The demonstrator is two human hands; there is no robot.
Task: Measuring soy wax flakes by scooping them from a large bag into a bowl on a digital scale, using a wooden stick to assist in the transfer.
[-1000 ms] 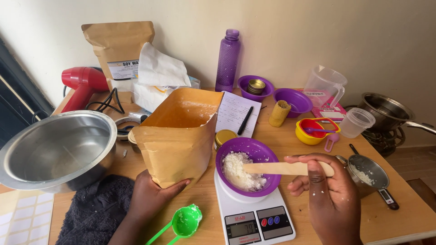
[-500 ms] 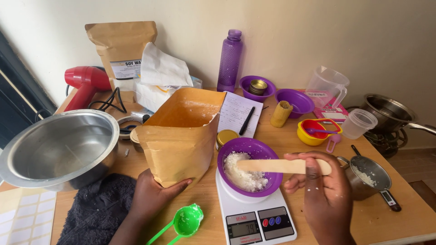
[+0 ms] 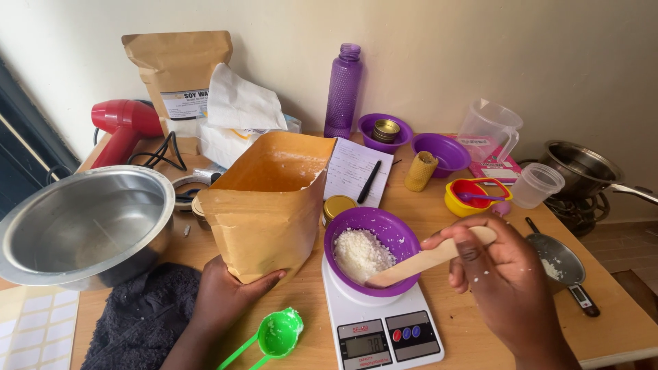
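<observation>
The left hand grips the bottom of an open brown paper bag, which stands upright on the worktop, just left of the scale. The right hand pinches a flat wooden stick, whose far tip rests inside the purple bowl among white wax flakes. The bowl sits on a white kitchen scale. I judge that the step in hand is weighing flakes. The next move probably calls for small, careful additions while watching the display. A green scoop lies near the left hand.
</observation>
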